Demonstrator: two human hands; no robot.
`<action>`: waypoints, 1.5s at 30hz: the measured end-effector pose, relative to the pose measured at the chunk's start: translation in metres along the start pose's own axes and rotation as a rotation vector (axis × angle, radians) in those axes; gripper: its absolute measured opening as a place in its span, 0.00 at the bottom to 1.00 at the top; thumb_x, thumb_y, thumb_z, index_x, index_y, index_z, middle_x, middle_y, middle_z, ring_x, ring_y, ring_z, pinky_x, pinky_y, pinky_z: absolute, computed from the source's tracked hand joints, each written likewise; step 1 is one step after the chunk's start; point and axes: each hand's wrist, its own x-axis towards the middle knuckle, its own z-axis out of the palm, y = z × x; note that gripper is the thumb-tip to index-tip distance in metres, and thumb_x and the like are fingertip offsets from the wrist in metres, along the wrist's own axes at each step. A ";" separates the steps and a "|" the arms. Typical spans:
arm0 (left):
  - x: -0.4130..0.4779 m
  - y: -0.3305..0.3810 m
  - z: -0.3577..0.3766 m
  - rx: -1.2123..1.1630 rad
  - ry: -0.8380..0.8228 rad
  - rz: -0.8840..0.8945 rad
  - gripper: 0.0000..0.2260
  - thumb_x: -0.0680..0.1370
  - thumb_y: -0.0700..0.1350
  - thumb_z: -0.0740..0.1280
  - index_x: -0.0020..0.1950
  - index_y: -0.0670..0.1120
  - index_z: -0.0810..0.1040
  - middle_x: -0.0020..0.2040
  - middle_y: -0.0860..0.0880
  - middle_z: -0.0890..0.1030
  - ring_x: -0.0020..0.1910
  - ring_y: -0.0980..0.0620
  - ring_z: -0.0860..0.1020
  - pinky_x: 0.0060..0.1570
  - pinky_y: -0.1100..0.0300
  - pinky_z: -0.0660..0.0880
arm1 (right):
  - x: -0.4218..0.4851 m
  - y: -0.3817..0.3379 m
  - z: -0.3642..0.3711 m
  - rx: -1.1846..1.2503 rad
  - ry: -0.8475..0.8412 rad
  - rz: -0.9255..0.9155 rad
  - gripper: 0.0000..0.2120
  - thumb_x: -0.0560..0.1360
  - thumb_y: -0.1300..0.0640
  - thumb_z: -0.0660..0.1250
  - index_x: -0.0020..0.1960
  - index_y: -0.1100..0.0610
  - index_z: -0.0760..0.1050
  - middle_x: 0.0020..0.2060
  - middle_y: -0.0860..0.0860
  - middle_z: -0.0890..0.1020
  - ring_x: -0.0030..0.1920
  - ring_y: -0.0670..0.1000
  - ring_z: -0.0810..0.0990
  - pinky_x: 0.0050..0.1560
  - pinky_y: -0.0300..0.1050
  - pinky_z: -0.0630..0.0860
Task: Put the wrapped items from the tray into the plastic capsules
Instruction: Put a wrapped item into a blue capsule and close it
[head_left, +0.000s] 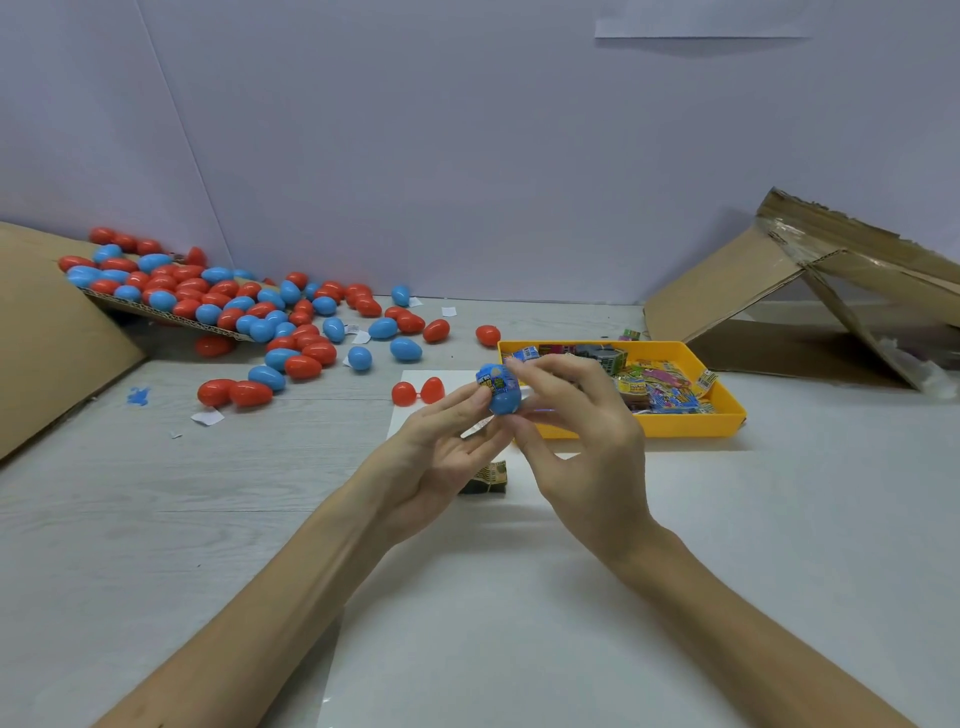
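Observation:
Both hands meet above the table's middle around a blue capsule half with a blue-and-yellow wrapped item sitting in its top. My left hand pinches the half from the left. My right hand holds it from the right, with fingertips on the wrapper. The yellow tray just behind my right hand holds several colourful wrapped items. An opened red capsule lies in two joined halves to the left of the hands. Another wrapped item lies on the table under my hands.
A heap of red and blue capsules spills from a cardboard flap at the back left. A cardboard sheet leans at the far left, and a collapsed cardboard box sits at the back right. A white sheet covers the near table.

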 end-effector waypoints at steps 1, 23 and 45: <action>0.000 0.000 0.000 -0.021 -0.001 0.003 0.14 0.75 0.45 0.73 0.59 0.43 0.84 0.65 0.43 0.80 0.66 0.46 0.77 0.58 0.59 0.78 | 0.001 0.000 0.000 0.011 0.012 0.018 0.17 0.73 0.68 0.73 0.61 0.60 0.80 0.55 0.56 0.78 0.52 0.46 0.80 0.51 0.41 0.81; 0.003 -0.002 0.001 0.097 0.138 0.058 0.17 0.69 0.44 0.73 0.57 0.42 0.82 0.56 0.44 0.85 0.56 0.48 0.83 0.46 0.63 0.80 | 0.000 0.005 -0.004 -0.023 0.060 -0.048 0.13 0.70 0.68 0.75 0.55 0.65 0.82 0.47 0.57 0.84 0.50 0.47 0.81 0.53 0.33 0.76; 0.001 -0.004 0.004 0.208 0.092 0.141 0.10 0.74 0.47 0.71 0.52 0.47 0.86 0.55 0.44 0.85 0.54 0.49 0.84 0.52 0.59 0.80 | 0.006 0.002 -0.005 0.115 -0.063 0.151 0.22 0.71 0.61 0.76 0.64 0.59 0.78 0.52 0.54 0.80 0.46 0.47 0.81 0.44 0.38 0.79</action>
